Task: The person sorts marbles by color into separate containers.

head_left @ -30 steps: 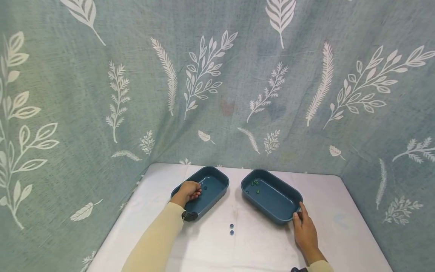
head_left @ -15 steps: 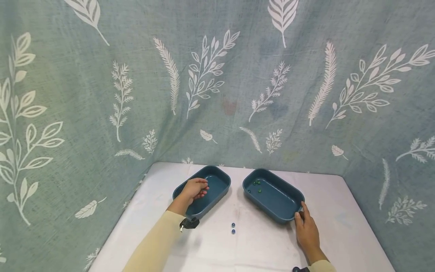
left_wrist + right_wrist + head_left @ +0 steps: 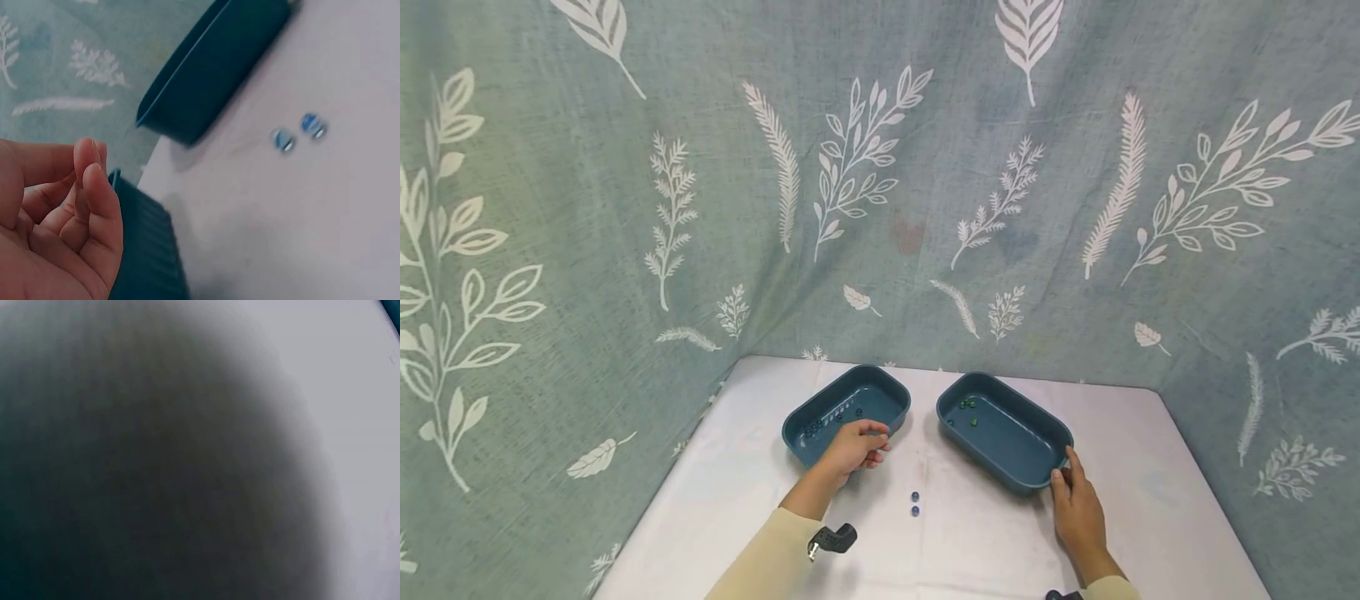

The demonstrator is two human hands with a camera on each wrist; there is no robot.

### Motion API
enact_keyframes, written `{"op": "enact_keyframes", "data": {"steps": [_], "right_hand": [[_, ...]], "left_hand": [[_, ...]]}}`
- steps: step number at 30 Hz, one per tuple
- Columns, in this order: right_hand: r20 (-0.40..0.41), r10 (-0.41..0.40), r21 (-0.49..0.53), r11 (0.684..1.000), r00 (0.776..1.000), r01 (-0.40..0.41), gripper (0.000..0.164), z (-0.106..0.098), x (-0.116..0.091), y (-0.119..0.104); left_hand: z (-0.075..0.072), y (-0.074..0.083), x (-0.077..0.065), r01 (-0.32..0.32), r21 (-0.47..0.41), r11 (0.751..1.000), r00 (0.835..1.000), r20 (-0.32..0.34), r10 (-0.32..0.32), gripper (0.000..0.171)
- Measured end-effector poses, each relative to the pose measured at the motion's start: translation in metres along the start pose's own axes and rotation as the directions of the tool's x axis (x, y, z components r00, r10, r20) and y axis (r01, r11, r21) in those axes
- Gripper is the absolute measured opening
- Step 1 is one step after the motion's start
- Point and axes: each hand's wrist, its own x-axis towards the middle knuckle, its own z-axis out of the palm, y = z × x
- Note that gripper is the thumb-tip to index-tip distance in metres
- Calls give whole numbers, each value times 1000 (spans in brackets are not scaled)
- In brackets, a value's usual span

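Note:
My left hand (image 3: 852,450) is over the near right edge of the left blue tray (image 3: 891,385), fingers loosely bent. In the left wrist view, nothing shows between the left hand's (image 3: 62,219) thumb and fingertips. Small dark blue marbles (image 3: 814,428) lie in that tray. On the white cloth to the hand's right are two blue glass marbles (image 3: 915,504), also the marbles (image 3: 299,132) in the left wrist view. My right hand (image 3: 1078,508) holds the near right corner of the right blue tray (image 3: 1011,387) with thumb and fingers. Green marbles (image 3: 972,408) lie inside it.
A white cloth (image 3: 970,542) covers the table. Patterned green fabric (image 3: 880,208) hangs behind it and at both sides. A narrow gap parts the two trays. A dark blur fills most of the right wrist view.
My left hand has come out from inside the left tray, moving right and toward me, uncovering the marbles there. The right hand stays at its tray corner. The two loose marbles have not moved.

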Motion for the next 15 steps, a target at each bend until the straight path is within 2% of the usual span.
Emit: {"op": "enact_keyframes", "data": {"steps": [7,15], "right_hand": [[2,25,-6,1000,1000,-25,57,1,-1,-1],[-6,19,-7,1000,1000,-19,57,0,-1,-5]], "left_hand": [[13,-8,-16,-14,0,1000,1000,23,14,25],[25,-23,-34,14,0,1000,1000,23,-14,27]]}}
